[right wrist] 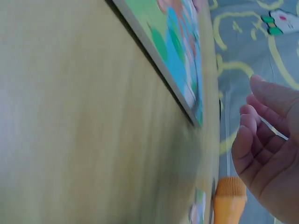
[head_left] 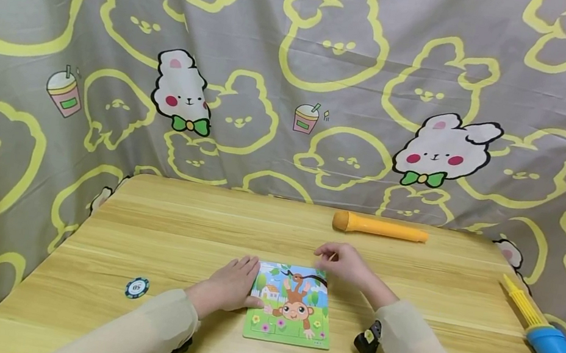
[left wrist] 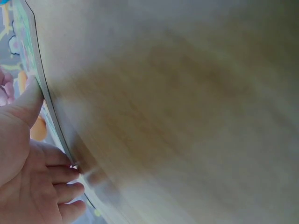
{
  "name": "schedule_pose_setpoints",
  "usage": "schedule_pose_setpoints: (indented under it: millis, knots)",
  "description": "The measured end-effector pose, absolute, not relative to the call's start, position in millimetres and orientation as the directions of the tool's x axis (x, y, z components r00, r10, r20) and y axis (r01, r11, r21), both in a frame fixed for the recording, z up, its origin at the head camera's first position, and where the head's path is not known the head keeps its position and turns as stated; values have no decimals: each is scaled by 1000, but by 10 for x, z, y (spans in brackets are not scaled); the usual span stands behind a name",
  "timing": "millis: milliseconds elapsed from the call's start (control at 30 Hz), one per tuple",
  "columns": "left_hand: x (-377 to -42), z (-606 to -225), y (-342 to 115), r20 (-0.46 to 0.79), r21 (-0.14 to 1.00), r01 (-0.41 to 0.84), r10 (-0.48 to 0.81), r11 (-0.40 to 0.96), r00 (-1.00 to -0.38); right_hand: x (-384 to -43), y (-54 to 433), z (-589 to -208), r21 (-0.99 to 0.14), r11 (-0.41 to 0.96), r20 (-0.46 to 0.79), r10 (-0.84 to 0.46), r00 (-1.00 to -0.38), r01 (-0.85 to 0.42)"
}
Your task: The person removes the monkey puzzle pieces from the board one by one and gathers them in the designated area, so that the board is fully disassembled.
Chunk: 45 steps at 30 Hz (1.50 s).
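Bright, even head view; hazier wrist views, with the tabletop (left wrist: 187, 116) blurred and softly shadowed

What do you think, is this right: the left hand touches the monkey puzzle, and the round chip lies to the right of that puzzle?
Not quite: the round chip lies to the left of the monkey puzzle, as the head view shows. The left hand does touch the monkey puzzle.

Left fingers (head_left: 247, 264) against a monkey puzzle (head_left: 291, 305), right fingers (head_left: 328, 248) near its far right corner.
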<state>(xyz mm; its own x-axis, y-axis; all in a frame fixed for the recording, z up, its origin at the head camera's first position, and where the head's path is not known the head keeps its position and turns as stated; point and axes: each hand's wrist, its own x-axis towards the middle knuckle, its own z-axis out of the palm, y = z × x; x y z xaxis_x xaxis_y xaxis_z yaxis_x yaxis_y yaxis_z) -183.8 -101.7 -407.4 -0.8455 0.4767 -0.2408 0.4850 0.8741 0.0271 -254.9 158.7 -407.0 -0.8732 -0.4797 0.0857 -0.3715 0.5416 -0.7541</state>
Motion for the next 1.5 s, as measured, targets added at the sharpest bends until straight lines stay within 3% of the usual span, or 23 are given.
schedule_pose_setpoints:
  millis: [400,600,967,1500]
  knots:
    - [-1848,-4080,-1016,-234,43,481,477,876,-847,-2415,1238,-4180,-735,481,38,-674,-738,-478]
    - [-1856,-4087,-1009,-236,46,481,477,876,-846,-2418,1156,-4213,-656,499,24,-736,-677,-566]
    - [-1862,-4096,-1007,-232,43,484,480,874,-846,-2396,1117,-4255,-620,563,-46,-721,-691,-547]
    - [-1852,-4069,-1014,-238,63,471,471,880,-849,-2394,1071,-4204,-688,572,-92,-680,-727,-447]
